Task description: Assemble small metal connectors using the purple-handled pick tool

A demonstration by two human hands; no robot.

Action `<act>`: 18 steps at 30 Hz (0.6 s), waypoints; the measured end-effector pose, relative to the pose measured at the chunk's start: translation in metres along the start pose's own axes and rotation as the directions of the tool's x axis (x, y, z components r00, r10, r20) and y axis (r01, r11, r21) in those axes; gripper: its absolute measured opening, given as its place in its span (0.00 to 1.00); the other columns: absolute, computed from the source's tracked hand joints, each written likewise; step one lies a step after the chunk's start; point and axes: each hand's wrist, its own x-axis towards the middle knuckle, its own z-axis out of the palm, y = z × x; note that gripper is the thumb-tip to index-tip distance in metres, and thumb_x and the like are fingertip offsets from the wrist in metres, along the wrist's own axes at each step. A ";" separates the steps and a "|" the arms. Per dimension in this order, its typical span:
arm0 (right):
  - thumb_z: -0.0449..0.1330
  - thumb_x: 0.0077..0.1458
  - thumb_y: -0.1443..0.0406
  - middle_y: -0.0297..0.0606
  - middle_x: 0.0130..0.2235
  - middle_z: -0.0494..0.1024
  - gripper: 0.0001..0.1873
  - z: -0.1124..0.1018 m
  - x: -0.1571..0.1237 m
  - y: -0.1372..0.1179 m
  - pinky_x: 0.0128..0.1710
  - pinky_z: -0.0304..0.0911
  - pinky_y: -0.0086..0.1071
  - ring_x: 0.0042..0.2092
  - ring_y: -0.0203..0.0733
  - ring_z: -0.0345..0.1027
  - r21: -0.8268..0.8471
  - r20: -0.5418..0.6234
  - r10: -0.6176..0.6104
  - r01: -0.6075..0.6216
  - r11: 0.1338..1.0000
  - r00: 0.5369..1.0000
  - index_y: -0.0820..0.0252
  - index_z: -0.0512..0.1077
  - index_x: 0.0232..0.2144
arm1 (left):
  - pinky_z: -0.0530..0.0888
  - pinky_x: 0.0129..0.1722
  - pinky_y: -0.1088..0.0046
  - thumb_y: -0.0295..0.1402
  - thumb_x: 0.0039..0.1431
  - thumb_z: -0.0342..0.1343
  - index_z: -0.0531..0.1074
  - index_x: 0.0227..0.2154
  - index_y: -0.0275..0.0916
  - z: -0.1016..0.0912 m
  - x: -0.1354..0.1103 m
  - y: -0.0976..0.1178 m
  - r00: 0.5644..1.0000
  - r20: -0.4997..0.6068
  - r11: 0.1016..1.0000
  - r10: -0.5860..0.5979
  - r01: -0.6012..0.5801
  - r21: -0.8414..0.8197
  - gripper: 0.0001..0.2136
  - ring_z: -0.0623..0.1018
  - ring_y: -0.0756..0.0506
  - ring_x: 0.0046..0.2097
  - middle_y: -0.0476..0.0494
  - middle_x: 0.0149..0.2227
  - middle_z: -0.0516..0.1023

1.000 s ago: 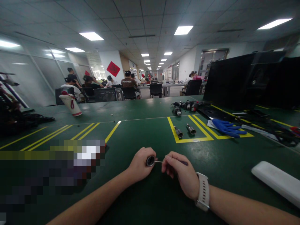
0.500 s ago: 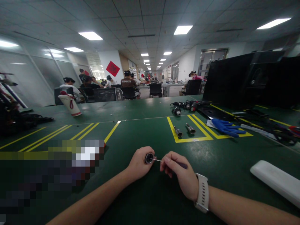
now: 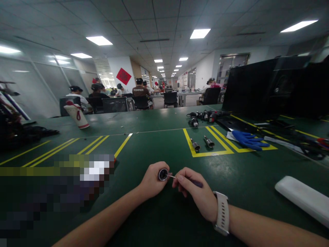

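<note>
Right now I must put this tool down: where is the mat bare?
Bare mat lies between the right hand with its thin tool and the white case, and from the left hand up to the yellow box. Crowded: two metal sleeves in that box, blue glove and cables to its right.

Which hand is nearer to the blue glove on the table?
Right. The right hand, holding a thin tool, lies left of and in front of the blue glove; the left hand, gripping a round part, is farther left.
</note>
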 end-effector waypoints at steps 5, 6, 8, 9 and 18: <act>0.54 0.56 0.57 0.35 0.30 0.71 0.14 0.000 0.001 0.001 0.24 0.56 0.26 0.27 0.32 0.60 0.034 0.037 0.003 -0.005 0.999 0.999 0.62 0.70 0.29 | 0.63 0.24 0.77 0.32 0.51 0.53 0.63 0.20 0.38 0.001 0.000 -0.003 0.999 -0.030 0.999 -0.017 0.016 -0.029 0.08 0.66 0.52 0.24 0.53 0.21 0.65; 0.54 0.56 0.58 0.34 0.30 0.71 0.13 0.000 0.002 0.001 0.24 0.56 0.26 0.27 0.32 0.60 0.039 0.037 0.004 -0.005 0.999 0.999 0.61 0.70 0.29 | 0.63 0.24 0.77 0.32 0.51 0.54 0.63 0.20 0.38 0.001 0.000 -0.003 0.999 -0.036 0.999 -0.019 0.017 -0.036 0.08 0.66 0.52 0.24 0.53 0.21 0.65; 0.54 0.56 0.58 0.33 0.29 0.70 0.13 0.000 0.002 0.002 0.23 0.55 0.26 0.26 0.32 0.60 0.047 0.032 0.000 -0.001 0.999 0.999 0.61 0.71 0.29 | 0.63 0.24 0.77 0.32 0.51 0.54 0.63 0.19 0.38 0.001 0.000 -0.003 0.999 -0.048 0.999 -0.020 0.017 -0.049 0.09 0.66 0.52 0.24 0.53 0.21 0.65; 0.54 0.56 0.58 0.33 0.28 0.70 0.13 0.001 0.002 0.002 0.23 0.55 0.26 0.26 0.32 0.60 0.050 0.031 -0.001 -0.001 0.999 1.000 0.61 0.71 0.29 | 0.63 0.24 0.77 0.32 0.51 0.54 0.63 0.19 0.37 0.000 0.000 -0.003 0.998 -0.052 0.998 -0.019 0.016 -0.055 0.09 0.66 0.52 0.24 0.53 0.21 0.65; 0.54 0.56 0.59 0.34 0.29 0.70 0.11 0.001 0.002 0.002 0.24 0.56 0.26 0.28 0.33 0.60 0.104 0.037 0.018 -0.022 0.994 0.999 0.61 0.70 0.29 | 0.62 0.23 0.78 0.31 0.51 0.55 0.62 0.19 0.37 -0.002 0.001 0.000 0.998 -0.056 0.994 -0.011 0.005 -0.111 0.10 0.64 0.53 0.23 0.53 0.21 0.63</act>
